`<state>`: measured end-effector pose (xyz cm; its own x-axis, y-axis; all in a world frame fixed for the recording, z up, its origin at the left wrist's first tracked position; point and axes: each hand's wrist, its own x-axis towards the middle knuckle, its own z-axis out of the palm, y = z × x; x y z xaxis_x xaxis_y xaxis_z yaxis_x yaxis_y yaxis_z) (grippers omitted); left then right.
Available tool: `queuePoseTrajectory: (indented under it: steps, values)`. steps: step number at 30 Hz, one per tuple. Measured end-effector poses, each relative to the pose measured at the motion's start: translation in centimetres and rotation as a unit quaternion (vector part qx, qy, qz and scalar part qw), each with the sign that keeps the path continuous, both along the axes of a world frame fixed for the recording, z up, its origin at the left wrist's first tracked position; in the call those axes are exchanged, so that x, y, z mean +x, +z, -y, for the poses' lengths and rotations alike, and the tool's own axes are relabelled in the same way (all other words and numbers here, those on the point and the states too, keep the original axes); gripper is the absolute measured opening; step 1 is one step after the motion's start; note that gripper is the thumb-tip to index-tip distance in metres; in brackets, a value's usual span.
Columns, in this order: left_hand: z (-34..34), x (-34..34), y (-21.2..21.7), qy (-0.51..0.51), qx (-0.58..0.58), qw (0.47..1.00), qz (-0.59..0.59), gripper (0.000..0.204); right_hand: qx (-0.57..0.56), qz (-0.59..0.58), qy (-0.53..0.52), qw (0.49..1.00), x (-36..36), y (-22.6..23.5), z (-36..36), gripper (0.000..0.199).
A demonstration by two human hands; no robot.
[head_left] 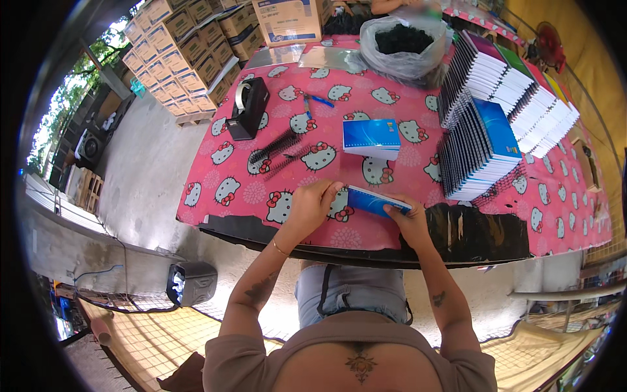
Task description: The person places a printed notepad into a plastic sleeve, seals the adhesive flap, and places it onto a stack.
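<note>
A small blue-covered notebook (pixel 369 202) is tilted above the near edge of the table. My right hand (pixel 410 221) grips its right end, thumb on the cover. My left hand (pixel 318 201) is closed at the notebook's left end, fingertips by its edge; what they pinch is too small to make out. Just beyond lies a short stack of blue-covered notebooks (pixel 371 135), with a row of holes along the near edge of the cover. Loose black spiral binding coils (pixel 277 147) lie to the left, nearer my left hand.
Spiral-bound blue notebooks (pixel 471 160) stand piled at right, with taller piles (pixel 522 98) behind. A black tape dispenser (pixel 249 109) and blue-handled pliers (pixel 320 101) sit left of centre. At the back are a plastic bag (pixel 372 55) of black coils and a carton (pixel 289 19).
</note>
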<state>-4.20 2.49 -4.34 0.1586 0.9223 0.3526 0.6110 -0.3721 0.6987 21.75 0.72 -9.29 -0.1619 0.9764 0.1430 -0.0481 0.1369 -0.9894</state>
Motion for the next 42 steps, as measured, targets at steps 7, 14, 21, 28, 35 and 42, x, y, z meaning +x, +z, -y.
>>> queuePoseTrajectory:
  steps: [7,14,21,28,35,42]
  values:
    - [-0.8,-0.5,-0.2,-0.038,0.065,0.997,-0.033,0.021,-0.008,-0.001,0.001,1.000,-0.1,0.0,0.0,0.024]
    - [-0.2,0.1,0.1,-0.031,0.032,0.998,0.041,0.019,0.034,0.083,-0.027,0.996,0.4,0.3,0.5,0.027]
    - [0.4,-0.2,2.0,-0.131,0.064,0.989,-0.033,0.019,0.032,0.019,-0.007,0.999,0.0,-0.3,0.8,0.022]
    - [1.4,-0.3,3.0,-0.143,0.148,0.973,-0.104,0.021,0.031,0.025,0.001,0.999,-0.2,0.9,2.3,0.023]
    - [1.9,1.1,2.4,-0.079,0.165,0.956,-0.230,0.054,0.013,0.019,-0.042,0.999,-1.3,3.0,3.8,0.025]
    - [3.8,3.8,1.1,-0.001,0.193,0.940,-0.280,0.082,-0.032,-0.048,-0.095,0.994,-1.5,3.6,4.3,0.029]
